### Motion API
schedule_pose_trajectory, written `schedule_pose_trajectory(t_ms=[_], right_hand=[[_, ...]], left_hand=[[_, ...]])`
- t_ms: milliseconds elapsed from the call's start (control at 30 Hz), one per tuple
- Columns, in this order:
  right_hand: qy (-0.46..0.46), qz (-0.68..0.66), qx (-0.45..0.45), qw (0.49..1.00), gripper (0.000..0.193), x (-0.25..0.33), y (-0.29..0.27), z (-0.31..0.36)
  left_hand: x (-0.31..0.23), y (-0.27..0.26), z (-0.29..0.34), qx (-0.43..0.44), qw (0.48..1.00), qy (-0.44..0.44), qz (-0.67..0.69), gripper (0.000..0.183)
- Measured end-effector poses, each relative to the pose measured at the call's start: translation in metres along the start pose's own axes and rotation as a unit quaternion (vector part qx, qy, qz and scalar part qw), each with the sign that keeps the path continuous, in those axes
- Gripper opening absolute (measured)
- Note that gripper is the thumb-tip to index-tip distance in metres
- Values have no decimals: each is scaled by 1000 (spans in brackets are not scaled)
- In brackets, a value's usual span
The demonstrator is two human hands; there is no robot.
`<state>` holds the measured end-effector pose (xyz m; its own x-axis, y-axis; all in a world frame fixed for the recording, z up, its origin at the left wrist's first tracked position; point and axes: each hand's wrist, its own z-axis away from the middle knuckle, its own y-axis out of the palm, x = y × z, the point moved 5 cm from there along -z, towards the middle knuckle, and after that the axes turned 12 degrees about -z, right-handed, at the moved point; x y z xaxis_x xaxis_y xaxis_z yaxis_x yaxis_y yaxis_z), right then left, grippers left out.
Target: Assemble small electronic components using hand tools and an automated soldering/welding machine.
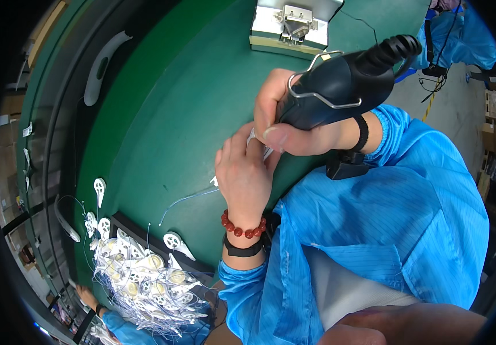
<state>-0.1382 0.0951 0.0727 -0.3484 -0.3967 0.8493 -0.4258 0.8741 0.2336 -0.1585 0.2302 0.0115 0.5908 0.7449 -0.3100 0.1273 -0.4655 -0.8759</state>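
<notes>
My right hand [294, 123] is wrapped round a black electric screwdriver [343, 86] with a wire hanging loop and a ribbed cable end. The tool leans, its top toward the upper right and its tip hidden behind my fingers. My left hand [243, 172] lies low over the green bench, its fingers bent onto a small white plastic part [252, 137] that shows only in bits between the two hands. A thin pale wire [187, 198] runs out on the bench from beside the left hand.
At lower left, many white plastic parts with wires [150, 282] are heaped by a black tray edge [122, 225]; one loose part [177, 244] lies beside it. A metal fixture [297, 26] stands at the far side. Another person's hand [87, 297] shows at lower left.
</notes>
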Motion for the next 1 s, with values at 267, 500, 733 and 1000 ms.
schedule_pose_trajectory(t_ms=[267, 500, 733, 1000], right_hand=[[-127, -20, -50, 990, 14, 41, -33, -9], [-203, 60, -228, 950, 11, 68, -97, -46], [-162, 179, -259, 935, 19, 61, -105, -46], [-169, 198, -230, 938, 19, 64, -109, -52]], left_hand=[[0, -2, 4, -12, 1000, 6, 3, 30], [-1, -3, 4, -6, 1000, 5, 0, 30], [-1, -1, 3, 6, 1000, 7, 0, 30], [-2, -4, 0, 7, 1000, 3, 4, 30]])
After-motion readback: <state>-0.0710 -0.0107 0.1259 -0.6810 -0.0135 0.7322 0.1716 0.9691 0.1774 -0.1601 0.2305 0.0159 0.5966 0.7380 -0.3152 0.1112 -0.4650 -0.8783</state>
